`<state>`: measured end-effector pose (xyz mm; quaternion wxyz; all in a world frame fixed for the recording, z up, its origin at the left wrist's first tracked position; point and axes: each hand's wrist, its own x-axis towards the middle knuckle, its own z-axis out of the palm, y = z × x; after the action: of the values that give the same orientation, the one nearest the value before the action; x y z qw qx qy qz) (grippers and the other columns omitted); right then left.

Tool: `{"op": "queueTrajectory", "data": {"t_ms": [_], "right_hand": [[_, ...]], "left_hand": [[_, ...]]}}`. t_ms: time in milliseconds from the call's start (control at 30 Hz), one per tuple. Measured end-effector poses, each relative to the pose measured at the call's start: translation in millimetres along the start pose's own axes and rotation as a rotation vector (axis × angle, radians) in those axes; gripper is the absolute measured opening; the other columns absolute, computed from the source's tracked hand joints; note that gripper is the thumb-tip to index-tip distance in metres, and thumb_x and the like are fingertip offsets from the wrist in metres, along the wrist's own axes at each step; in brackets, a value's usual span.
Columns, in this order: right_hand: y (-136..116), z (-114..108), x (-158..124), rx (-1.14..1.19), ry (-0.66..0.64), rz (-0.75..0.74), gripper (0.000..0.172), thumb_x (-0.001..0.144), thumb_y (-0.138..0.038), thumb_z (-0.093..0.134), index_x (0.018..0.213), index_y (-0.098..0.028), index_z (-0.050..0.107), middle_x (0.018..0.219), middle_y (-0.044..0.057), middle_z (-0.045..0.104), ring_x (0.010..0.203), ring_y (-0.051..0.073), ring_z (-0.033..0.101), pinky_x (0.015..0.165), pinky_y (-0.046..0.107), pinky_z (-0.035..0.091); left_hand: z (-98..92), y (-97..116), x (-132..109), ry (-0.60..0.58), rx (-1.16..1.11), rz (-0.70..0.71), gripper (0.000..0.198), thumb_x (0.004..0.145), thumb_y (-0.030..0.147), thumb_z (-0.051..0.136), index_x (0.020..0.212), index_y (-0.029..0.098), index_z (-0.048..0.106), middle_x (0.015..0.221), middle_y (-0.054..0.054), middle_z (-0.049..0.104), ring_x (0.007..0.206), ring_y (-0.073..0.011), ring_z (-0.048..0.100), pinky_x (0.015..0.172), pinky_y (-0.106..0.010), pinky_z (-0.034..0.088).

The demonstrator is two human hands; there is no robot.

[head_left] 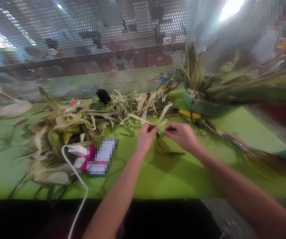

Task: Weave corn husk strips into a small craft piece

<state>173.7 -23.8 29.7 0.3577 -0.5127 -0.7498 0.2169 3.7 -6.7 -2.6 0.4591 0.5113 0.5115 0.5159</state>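
Note:
Over the green tabletop, my left hand (146, 134) pinches pale corn husk strips (139, 118). One strip points to the upper left, and a wider piece of husk (165, 111) rises above the fingertips. Just to the right, my right hand (181, 134) has its thumb and fingers pressed together close to the strips. Something thin may be in that pinch, but blur hides what it is. A darker green leafy bit (161, 141) hangs below and between the two hands.
A heap of corn husks (65, 124) spreads left and behind. A pixelated phone (102, 157) and a magenta device with a white cable (83, 186) lie left of my hands. A green basket (207, 108) of husks stands right, near a yellow-handled tool (189, 114). Perforated metal (138, 30) rises behind.

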Motion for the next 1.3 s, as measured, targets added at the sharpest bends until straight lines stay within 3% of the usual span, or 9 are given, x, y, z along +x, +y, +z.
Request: {"op": "queueTrajectory", "data": {"t_ms": [133,233,333,500,633,800,967,1133,1300], "right_hand": [[-1.8,1.0,-1.4,0.052,0.076,-0.014,0.009,0.080,-0.027,0.067,0.076,-0.018,0.070,0.072,0.002,0.071,0.063,0.015,0.062,0.058,0.025,0.041],[3.0,2.1,0.1,0.080,0.143,0.046,0.011,0.079,-0.028,0.068,0.078,-0.018,0.070,0.072,0.002,0.071,0.063,0.015,0.062,0.059,0.024,0.042],[6.2,2.6,1.3,0.070,0.170,0.098,0.011,0.078,-0.029,0.068,0.078,-0.018,0.069,0.071,0.002,0.071,0.064,0.016,0.062,0.058,0.024,0.041],[2.7,1.0,0.9,0.143,0.177,0.039,0.013,0.081,-0.031,0.066,0.079,-0.019,0.069,0.078,0.003,0.069,0.071,0.016,0.062,0.063,0.026,0.044],[0.1,-1.9,0.8,0.384,0.147,0.052,0.021,0.085,-0.038,0.061,0.086,-0.018,0.065,0.084,0.004,0.066,0.070,0.015,0.060,0.063,0.027,0.047],[2.8,3.3,2.8,0.469,0.145,0.077,0.022,0.073,-0.031,0.073,0.084,-0.017,0.061,0.078,0.003,0.065,0.071,0.015,0.061,0.068,0.030,0.051],[7.1,10.8,6.1,0.602,-0.020,0.221,0.017,0.074,-0.031,0.072,0.077,-0.017,0.064,0.071,0.002,0.066,0.065,0.015,0.063,0.068,0.032,0.053],[8.6,9.9,6.7,0.512,0.130,0.168,0.012,0.079,-0.030,0.068,0.081,-0.018,0.070,0.077,0.003,0.070,0.071,0.016,0.064,0.069,0.031,0.052],[8.0,10.3,1.6,0.169,0.185,-0.083,0.006,0.079,-0.025,0.069,0.082,-0.021,0.072,0.081,0.004,0.071,0.076,0.019,0.064,0.070,0.031,0.050]], "left_hand": [[2.8,2.7,-4.7,-0.083,0.250,0.141,0.012,0.077,0.024,0.062,0.084,0.014,0.066,0.078,-0.004,0.065,0.071,-0.0141,0.057,0.070,-0.027,0.043],[5.6,4.4,-8.3,-0.183,0.317,0.286,0.011,0.082,0.021,0.056,0.083,0.015,0.065,0.087,-0.006,0.066,0.080,-0.0154,0.058,0.076,-0.027,0.043],[7.8,6.4,-11.4,-0.249,0.348,0.335,0.011,0.083,0.022,0.055,0.080,0.015,0.063,0.083,-0.005,0.063,0.078,-0.0148,0.056,0.073,-0.026,0.042],[8.4,7.8,-12.9,-0.208,0.262,0.225,0.023,0.082,0.037,0.061,0.076,0.015,0.059,0.073,-0.002,0.059,0.067,-0.0120,0.051,0.064,-0.024,0.039],[5.9,5.9,-8.7,-0.163,0.076,0.084,0.022,0.080,0.037,0.062,0.079,0.015,0.061,0.071,0.000,0.058,0.066,-0.0104,0.048,0.063,-0.024,0.036],[3.1,5.1,-5.8,-0.086,-0.040,0.022,0.022,0.079,0.036,0.064,0.075,0.015,0.061,0.067,0.001,0.055,0.065,-0.0100,0.046,0.064,-0.024,0.035],[1.5,5.1,-7.0,-0.052,-0.067,-0.027,0.023,0.076,0.037,0.065,0.074,0.015,0.060,0.063,0.003,0.051,0.063,-0.0099,0.044,0.062,-0.024,0.033],[0.6,2.9,-5.2,-0.130,0.040,-0.016,0.022,0.076,0.036,0.064,0.078,0.014,0.063,0.070,0.000,0.060,0.067,-0.0119,0.050,0.066,-0.025,0.037],[3.8,9.0,-6.3,-0.187,0.280,0.011,0.013,0.076,0.028,0.061,0.076,0.015,0.064,0.070,-0.001,0.064,0.065,-0.0132,0.053,0.064,-0.025,0.039]]}}
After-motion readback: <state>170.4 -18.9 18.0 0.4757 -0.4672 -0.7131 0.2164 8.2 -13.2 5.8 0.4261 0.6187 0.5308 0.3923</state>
